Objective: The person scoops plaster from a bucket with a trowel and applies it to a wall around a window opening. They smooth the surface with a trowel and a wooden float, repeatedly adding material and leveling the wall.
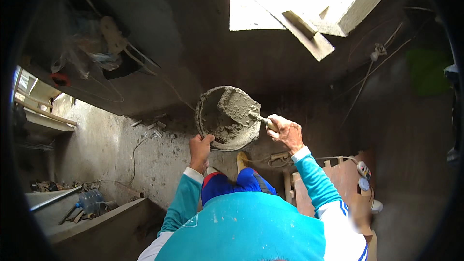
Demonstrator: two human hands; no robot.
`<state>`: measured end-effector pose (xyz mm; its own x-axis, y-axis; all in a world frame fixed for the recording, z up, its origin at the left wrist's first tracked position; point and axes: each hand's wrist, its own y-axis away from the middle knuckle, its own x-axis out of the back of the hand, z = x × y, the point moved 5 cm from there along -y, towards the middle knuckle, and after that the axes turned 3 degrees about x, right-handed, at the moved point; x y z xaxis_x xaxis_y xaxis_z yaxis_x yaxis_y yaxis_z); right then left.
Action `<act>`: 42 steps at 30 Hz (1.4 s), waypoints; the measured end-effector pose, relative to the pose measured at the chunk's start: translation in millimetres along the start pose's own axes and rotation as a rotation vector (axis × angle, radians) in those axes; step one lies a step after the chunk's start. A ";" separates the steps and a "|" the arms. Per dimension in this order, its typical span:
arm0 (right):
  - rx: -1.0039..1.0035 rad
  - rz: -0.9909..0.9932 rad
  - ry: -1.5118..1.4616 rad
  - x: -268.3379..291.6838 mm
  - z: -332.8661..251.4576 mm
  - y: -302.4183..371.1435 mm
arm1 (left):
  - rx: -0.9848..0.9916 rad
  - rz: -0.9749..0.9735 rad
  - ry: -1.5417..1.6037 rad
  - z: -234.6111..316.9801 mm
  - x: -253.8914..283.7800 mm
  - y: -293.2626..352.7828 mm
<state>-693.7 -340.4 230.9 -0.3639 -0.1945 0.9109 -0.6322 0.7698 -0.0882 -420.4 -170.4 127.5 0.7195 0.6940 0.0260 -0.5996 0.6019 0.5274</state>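
Observation:
A round, mortar-caked bucket (198,111) is held up in front of my body, tilted so that its inside shows. My left hand (200,151) grips its near-left rim, thumb over the edge. In my right hand (288,134), the fingers are wrapped round the handle of a trowel (271,124) at the bucket's right side. The trowel's blade reaches into the bucket and is coated with wet grey mortar. More mortar (226,133) lies along the bucket's lower inside. My fingertips under the rim are hidden.
A wooden float (300,30) rests on the bright opening's sill, its end jutting out. Right of my legs stands a wooden bench (307,194) near a power strip (363,169) and its cable. A low wall (108,218) at lower left borders a blue water jug (91,201). Debris dots the floor (113,147).

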 end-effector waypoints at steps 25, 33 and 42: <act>0.421 0.029 -0.240 362.6 -41.8 -283.7 | 0.161 0.433 0.214 -73.8 45.3 60.7; 0.509 0.151 0.481 268.5 -110.8 -134.5 | -0.107 0.351 0.010 -5.3 54.7 59.8; 0.238 -0.164 0.656 35.5 -115.9 -79.9 | -0.416 0.217 -0.047 74.7 27.4 81.3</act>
<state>-576.8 -338.4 317.0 0.1876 0.1672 0.9679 -0.8028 0.5939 0.0531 -423.2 -132.0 234.5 0.5712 0.8085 0.1414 -0.8206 0.5586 0.1209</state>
